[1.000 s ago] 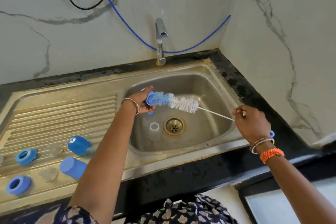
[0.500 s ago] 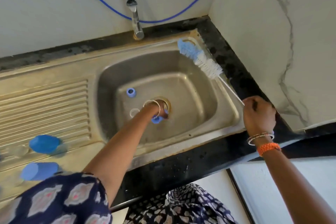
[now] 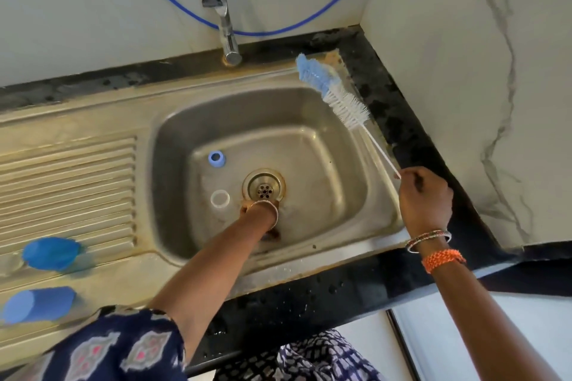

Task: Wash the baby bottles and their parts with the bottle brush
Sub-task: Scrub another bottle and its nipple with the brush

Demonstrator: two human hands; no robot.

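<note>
Only the head view here, looking down into a steel sink [image 3: 173,133] set in a black desk [image 3: 411,136]. The right hand [image 3: 425,195] is clenched around the thin white handle of the bottle brush [image 3: 335,93], right over the sink's right rim. From that hand the brush slants up and away toward the far right corner of the sink, with its blue and white bristle head hovering by the rim there. The left hand [image 3: 261,216] is reaching down into the basin, just on the near side of the drain [image 3: 263,188]. The wrist and a bangle [image 3: 266,206] hide the fingers, so I can't tell if it's holding anything or just hanging loose. A white ring [image 3: 220,198] lies on the basin floor just to the left of that hand, and a small blue collar [image 3: 216,159] sits a bit farther off, beyond the ring. Way out to the left of the left arm, on the ribbed drainboard [image 3: 68,182], there are two blue bottle caps [image 3: 51,254] lying near each other, the nearer one [image 3: 37,305] on its side. The tap [image 3: 221,9] stands behind the basin, well beyond both hands, with a blue hose [image 3: 278,29] drooping along the wall behind it.
</note>
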